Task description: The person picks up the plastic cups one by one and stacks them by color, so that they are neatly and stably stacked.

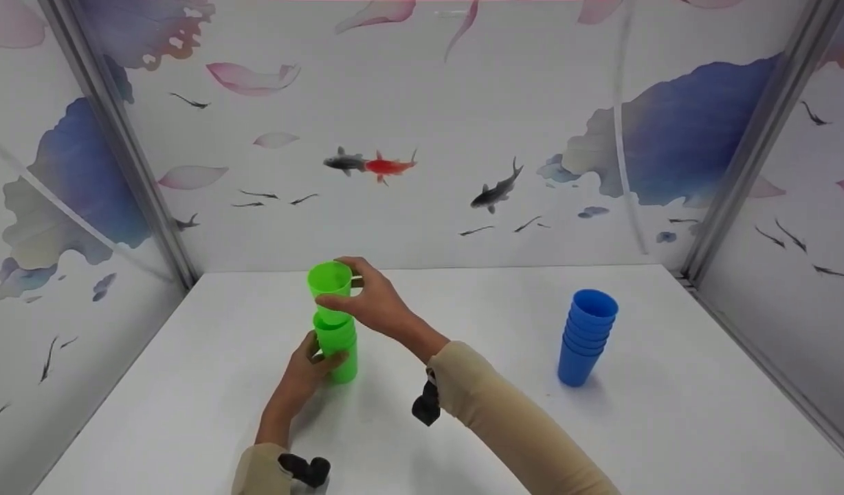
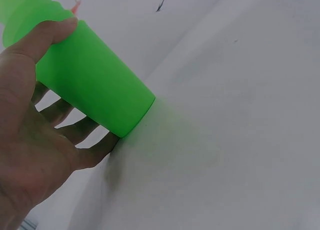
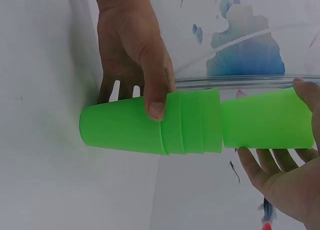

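A stack of green cups (image 1: 344, 368) stands upright on the white table, held at its side by my left hand (image 1: 305, 371). In the left wrist view that thumb lies across the upper part of the stack (image 2: 95, 78), with the fingers around the far side. My right hand (image 1: 379, 302) grips a single green cup (image 1: 329, 280) between thumb and fingers, directly above the stack's mouth. The right wrist view has the base of this cup (image 3: 270, 121) right at the rim of the top stacked cup (image 3: 212, 121).
To the right on the table (image 1: 463, 412) is a stack of several nested blue cups (image 1: 579, 364). White panels (image 1: 408, 227) printed with fish and petals enclose the table at the back and both sides, joined by metal corner posts (image 1: 130, 148).
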Motion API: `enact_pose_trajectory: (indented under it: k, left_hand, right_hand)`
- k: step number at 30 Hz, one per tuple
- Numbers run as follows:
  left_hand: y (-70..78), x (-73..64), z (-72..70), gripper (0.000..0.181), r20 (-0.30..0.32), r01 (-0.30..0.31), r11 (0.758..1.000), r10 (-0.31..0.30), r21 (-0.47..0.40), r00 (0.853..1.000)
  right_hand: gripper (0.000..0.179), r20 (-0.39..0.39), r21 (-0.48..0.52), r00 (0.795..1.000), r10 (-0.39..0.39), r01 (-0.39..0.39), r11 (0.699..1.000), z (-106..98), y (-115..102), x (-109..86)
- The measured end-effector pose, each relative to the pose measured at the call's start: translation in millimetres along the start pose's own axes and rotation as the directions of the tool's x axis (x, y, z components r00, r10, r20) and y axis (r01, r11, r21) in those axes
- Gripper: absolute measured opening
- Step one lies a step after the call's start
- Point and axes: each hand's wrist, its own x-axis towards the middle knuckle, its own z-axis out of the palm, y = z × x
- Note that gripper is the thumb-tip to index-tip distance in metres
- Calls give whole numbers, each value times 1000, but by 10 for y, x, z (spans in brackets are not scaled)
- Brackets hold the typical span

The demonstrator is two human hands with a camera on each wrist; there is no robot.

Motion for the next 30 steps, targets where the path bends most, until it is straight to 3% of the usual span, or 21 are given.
enact_pose_trajectory:
  k: [7, 30]
  left_hand:
    - [18, -11, -1, 86, 17, -43, 999, 43, 14, 999]
    - [8, -26, 15, 87, 17, -50, 999, 49, 12, 999]
  right_hand:
    - [67, 17, 0, 1000, 1, -1, 1000, 53, 72, -3]
    - [63, 36, 13, 996, 84, -84, 996, 256, 488, -132]
